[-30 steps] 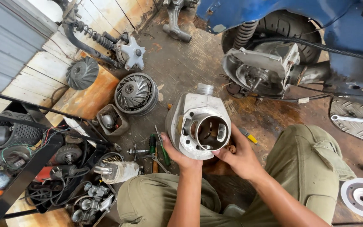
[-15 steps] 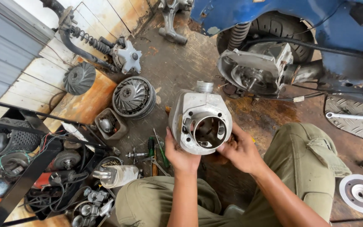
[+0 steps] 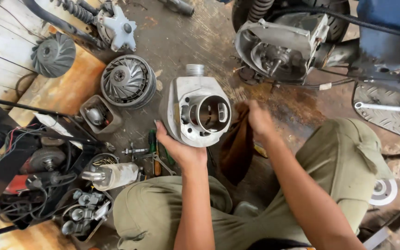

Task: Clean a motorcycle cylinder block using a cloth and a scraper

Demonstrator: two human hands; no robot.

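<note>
Head view — steeply downward, close over lap and floor [image 3: 177,41].

Lying about on the stained floor [image 3: 186,41]: a finned fan wheel [image 3: 127,81], a dark fan [image 3: 52,53], screwdrivers [image 3: 153,153], a wrench [image 3: 385,108], an open engine case [image 3: 278,51].

Both forearms are bare, with no sleeves, watch or gloves showing. The left hand [image 3: 181,150] and right hand [image 3: 259,121] are ungloved. Olive-green trousers [image 3: 348,171], creased and seamed, cover both legs.
</note>
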